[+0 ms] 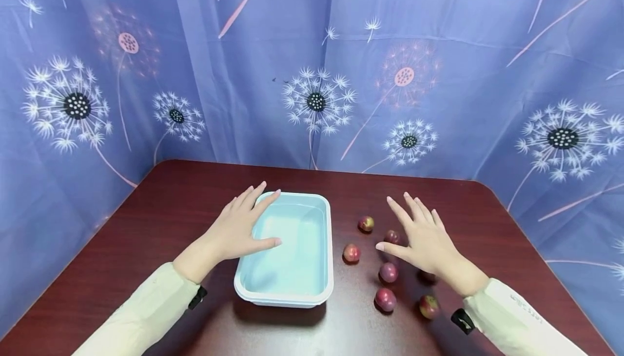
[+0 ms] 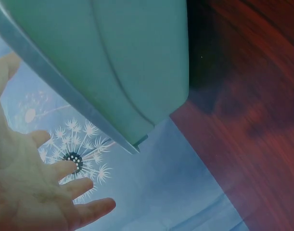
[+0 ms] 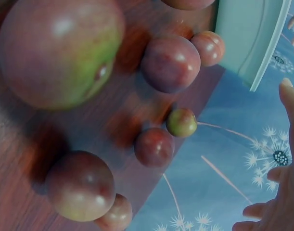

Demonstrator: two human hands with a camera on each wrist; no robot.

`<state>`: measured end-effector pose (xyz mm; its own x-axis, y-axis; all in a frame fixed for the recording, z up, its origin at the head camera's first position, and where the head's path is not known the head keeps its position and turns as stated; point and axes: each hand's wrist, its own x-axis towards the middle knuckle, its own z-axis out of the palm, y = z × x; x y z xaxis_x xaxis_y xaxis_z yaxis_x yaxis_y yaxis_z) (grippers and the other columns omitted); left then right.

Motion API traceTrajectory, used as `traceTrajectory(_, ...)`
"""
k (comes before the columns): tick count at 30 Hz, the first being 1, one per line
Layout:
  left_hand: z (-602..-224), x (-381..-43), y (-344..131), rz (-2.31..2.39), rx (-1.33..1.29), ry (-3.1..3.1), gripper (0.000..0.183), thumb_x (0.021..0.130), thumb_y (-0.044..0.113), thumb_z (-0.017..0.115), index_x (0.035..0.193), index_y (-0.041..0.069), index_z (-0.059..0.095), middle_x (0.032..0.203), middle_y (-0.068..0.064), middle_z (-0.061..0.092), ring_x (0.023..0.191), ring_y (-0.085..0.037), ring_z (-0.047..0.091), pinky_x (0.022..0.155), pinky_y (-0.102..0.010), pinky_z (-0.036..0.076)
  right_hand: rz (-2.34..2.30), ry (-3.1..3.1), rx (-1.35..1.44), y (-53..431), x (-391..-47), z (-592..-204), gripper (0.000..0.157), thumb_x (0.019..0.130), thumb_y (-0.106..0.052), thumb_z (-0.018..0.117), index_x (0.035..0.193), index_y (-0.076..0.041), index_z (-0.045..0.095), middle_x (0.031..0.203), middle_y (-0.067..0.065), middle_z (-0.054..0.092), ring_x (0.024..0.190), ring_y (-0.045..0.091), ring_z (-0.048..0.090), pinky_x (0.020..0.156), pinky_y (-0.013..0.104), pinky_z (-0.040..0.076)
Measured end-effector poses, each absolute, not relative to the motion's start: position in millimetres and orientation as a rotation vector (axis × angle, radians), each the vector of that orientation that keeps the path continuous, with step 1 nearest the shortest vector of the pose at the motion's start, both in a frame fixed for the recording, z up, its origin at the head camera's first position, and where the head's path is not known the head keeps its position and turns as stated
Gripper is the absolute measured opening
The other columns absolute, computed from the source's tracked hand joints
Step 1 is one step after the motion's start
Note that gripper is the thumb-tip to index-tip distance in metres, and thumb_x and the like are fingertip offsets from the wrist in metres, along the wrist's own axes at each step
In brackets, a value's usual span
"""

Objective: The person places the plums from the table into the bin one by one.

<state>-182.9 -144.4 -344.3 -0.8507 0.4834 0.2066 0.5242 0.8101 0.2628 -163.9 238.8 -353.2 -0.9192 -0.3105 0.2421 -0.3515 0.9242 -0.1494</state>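
Note:
A light blue rectangular plastic tub [image 1: 283, 296] stands on the table, with nothing seen inside it. My left hand [image 1: 239, 228] hovers over its left rim, fingers spread and holding nothing. To the tub's right lie several small round red-purple and greenish fruits that look like plums, among them a mottled plum [image 1: 366, 224], a red plum [image 1: 351, 253] and a dark plum [image 1: 385, 299]. Above them my right hand [image 1: 429, 242] is held with spread fingers and nothing in it. It partly hides one plum [image 1: 427, 277]. In the right wrist view a green-tinged plum [image 3: 60, 53] looms close.
The dark red wooden table [image 1: 195, 193] has rounded far corners. Behind it and at both sides hangs a blue curtain [image 1: 253, 101] printed with dandelions. Dark straps [image 1: 463, 321] show at both sleeve cuffs.

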Motion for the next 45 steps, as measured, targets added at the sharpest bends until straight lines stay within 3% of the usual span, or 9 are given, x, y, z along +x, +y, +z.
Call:
traceTrajectory(6,-347,-181,-147,-0.544,-0.775,-2.879,0.086,0.080,0.055,0.066,0.150,0.024,0.026,0.156,-0.013,0.021,0.138,-0.039,0.028,0.098,-0.066,0.034,0.264,-2.865,0.494,244,-163,-356,0.093,0.077,-0.063,0.065,0.150,-0.021,0.026,0.150,0.025,0.026,0.136,0.045,0.026,0.105,0.068,0.020)
traceTrajectory(12,-341,-182,-152,-0.563,-0.747,-2.885,0.085,0.080,0.053,0.067,0.150,0.024,0.028,0.155,-0.013,0.024,0.136,-0.038,0.031,0.096,-0.065,0.036,0.279,-2.822,0.492,249,-164,-351,0.092,0.076,-0.059,0.069,0.148,-0.015,0.031,0.148,0.026,0.031,0.134,0.044,0.031,0.102,0.067,0.025)
traceTrajectory(24,-335,-185,-162,-0.619,-0.685,-2.886,0.083,0.083,0.052,0.066,0.150,0.022,0.027,0.151,-0.013,0.031,0.132,-0.037,0.037,0.090,-0.061,0.043,0.265,-2.779,0.407,272,-169,-343,0.084,0.078,-0.045,0.073,0.143,-0.008,0.037,0.139,0.031,0.039,0.119,0.052,0.043,0.085,0.066,0.040)
traceTrajectory(31,-337,-187,-169,-0.696,-0.650,-2.924,0.083,0.084,0.055,0.064,0.150,0.020,0.027,0.148,-0.010,0.035,0.133,-0.036,0.037,0.092,-0.060,0.043,0.254,-2.813,0.371,282,-170,-347,0.082,0.079,-0.043,0.072,0.143,-0.006,0.036,0.135,0.032,0.042,0.115,0.053,0.044,0.080,0.067,0.042)
traceTrajectory(38,-335,-187,-174,-0.775,-0.613,-2.942,0.082,0.084,0.048,0.066,0.149,0.015,0.028,0.147,-0.013,0.037,0.133,-0.034,0.038,0.098,-0.058,0.040,0.271,-2.829,0.371,288,-171,-347,0.080,0.078,-0.036,0.073,0.142,-0.004,0.037,0.129,0.030,0.048,0.110,0.050,0.047,0.075,0.063,0.044)
traceTrajectory(45,-338,-188,-179,-0.852,-0.592,-2.941,0.077,0.085,0.043,0.068,0.146,0.011,0.032,0.140,-0.017,0.044,0.124,-0.037,0.048,0.099,-0.054,0.041,0.264,-2.854,0.359,290,-170,-348,0.078,0.078,-0.035,0.073,0.141,-0.003,0.038,0.125,0.029,0.050,0.107,0.049,0.049,0.073,0.061,0.045)
